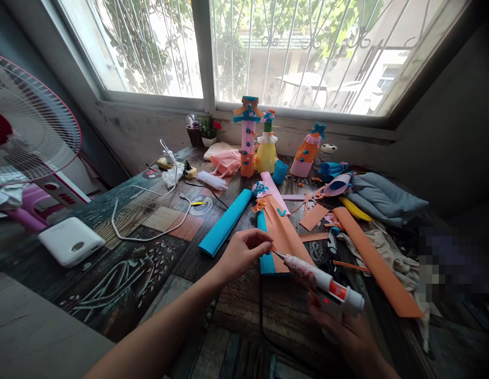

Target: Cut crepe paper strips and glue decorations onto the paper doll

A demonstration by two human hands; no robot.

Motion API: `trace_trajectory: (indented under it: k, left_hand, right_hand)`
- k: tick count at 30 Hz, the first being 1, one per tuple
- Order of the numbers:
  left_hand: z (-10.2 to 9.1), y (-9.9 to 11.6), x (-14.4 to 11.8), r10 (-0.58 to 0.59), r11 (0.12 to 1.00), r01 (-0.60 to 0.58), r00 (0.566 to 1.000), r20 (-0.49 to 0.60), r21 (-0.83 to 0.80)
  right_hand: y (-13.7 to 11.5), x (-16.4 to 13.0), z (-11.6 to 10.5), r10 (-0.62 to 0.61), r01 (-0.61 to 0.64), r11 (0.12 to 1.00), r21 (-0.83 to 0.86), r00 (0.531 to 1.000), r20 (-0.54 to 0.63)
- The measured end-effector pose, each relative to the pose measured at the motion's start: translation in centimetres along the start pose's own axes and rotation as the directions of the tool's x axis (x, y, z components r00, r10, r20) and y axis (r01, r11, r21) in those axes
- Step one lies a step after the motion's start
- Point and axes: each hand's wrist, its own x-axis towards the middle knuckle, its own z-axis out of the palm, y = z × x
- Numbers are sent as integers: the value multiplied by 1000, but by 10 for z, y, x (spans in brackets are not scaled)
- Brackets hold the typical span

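Note:
My right hand (347, 326) is wrapped round the handle of a white glue gun (315, 276) with a small red light on its side. The gun's metal nozzle points left, close to the fingertips of my left hand (244, 250). Thumb and forefinger of that hand are pinched on what looks like a small scrap of orange paper, mostly hidden. Just beyond lies a flat orange crepe paper piece (283, 226) with blue edges and a bow near its top. A blue paper roll (226, 221) rests to its left.
Decorated paper-covered bottles (267, 152) stand by the window. Orange paper strips (378, 263), a cloth (382, 247) and a grey pouch (386, 197) crowd the right. On the left are a white box-shaped device (70, 241), a white cable (137, 239) and a fan (27, 121).

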Motion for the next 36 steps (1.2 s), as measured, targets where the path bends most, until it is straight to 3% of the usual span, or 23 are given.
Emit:
trace_trajectory:
  k: [19, 30, 36]
  left_hand:
    - [-2, 1, 0, 5, 999, -6, 1000, 4, 34]
    - [-2, 2, 0, -10, 1000, 9, 1000, 23, 23]
    - [-4, 4, 0, -13, 998, 16, 998, 55, -54]
  right_hand:
    - [-2, 1, 0, -8, 8, 1000, -8, 1000, 15]
    - [11, 8, -11, -16, 24, 997, -73, 995, 98]
    - [15, 10, -17, 12, -9, 998, -68, 999, 47]
